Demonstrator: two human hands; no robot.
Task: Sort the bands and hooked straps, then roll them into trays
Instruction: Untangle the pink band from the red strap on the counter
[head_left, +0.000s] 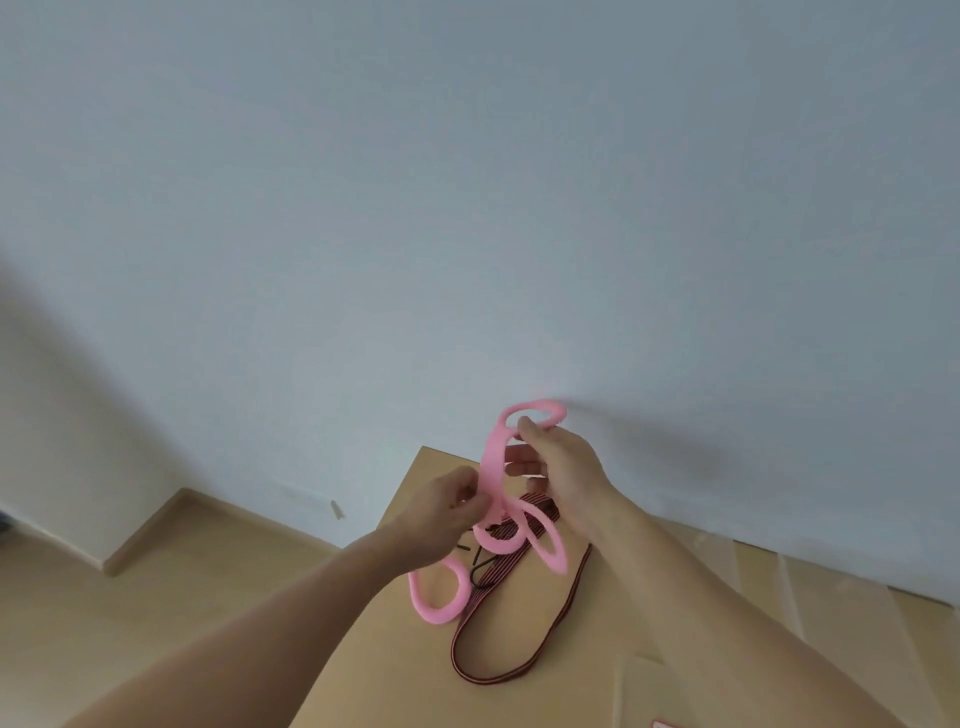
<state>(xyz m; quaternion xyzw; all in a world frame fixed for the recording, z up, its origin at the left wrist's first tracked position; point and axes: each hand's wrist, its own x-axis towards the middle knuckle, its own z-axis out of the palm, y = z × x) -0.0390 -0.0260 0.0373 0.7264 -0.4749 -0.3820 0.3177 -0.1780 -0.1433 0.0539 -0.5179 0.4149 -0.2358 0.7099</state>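
A pink band made of several linked loops hangs in the air above a brown cardboard surface. My right hand pinches it near the top loop. Lower down, my left hand grips the band's middle, and more pink loops dangle below to the surface. Under them lies a dark red striped strap in a long loop, with a black hook at one end.
A pale wall fills the upper view, close behind the cardboard. Wooden floor shows at the left, below the cardboard's left edge. Flat cardboard sheets extend to the right. A small pink-edged object peeks in at the bottom edge.
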